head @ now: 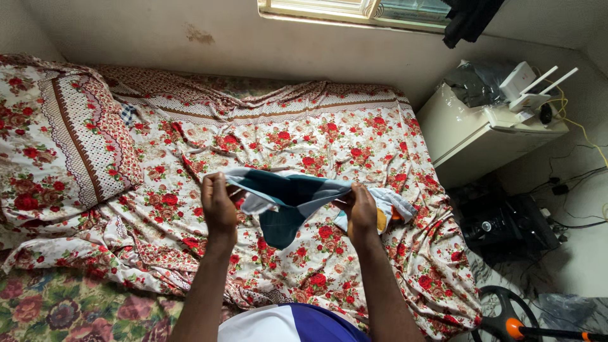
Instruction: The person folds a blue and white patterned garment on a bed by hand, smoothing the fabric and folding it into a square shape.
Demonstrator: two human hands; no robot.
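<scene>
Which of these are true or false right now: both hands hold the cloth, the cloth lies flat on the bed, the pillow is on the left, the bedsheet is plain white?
1. Both hands hold the cloth. True: the left hand and right hand grip the teal and white cloth.
2. The cloth lies flat on the bed. False: it is lifted above the bed.
3. The pillow is on the left. True.
4. The bedsheet is plain white. False: it has red flowers.

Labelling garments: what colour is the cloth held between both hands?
Dark teal with pale grey-white parts, the cloth stretched between left hand and right hand; head view.
</scene>
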